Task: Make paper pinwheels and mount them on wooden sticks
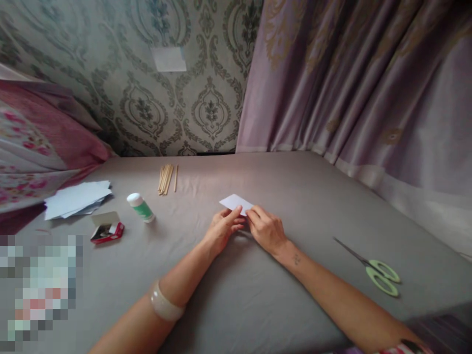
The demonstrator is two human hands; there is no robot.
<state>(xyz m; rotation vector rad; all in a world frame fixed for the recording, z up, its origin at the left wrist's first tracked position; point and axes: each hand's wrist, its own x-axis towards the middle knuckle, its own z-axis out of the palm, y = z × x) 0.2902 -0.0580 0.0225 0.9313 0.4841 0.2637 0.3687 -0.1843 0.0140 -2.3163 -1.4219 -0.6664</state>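
Observation:
A small piece of white paper [234,201] is held between both hands, just above the grey cloth near the middle of the view. My left hand [221,231] pinches its near edge, with the thumb on top and the fingers beneath. At the right end of the paper, my right hand [266,228] is closed on it, fingertips near the left thumb. Part of the paper is hidden behind the fingers, so I cannot tell whether it is folded.
Left of the hands stands a white and green glue stick [142,209], by an open red box [107,233] and a stack of white paper sheets [78,199]. Thin wooden sticks [165,179] lie farther back. Green-handled scissors [372,269] rest at the right, on the grey cloth [295,182].

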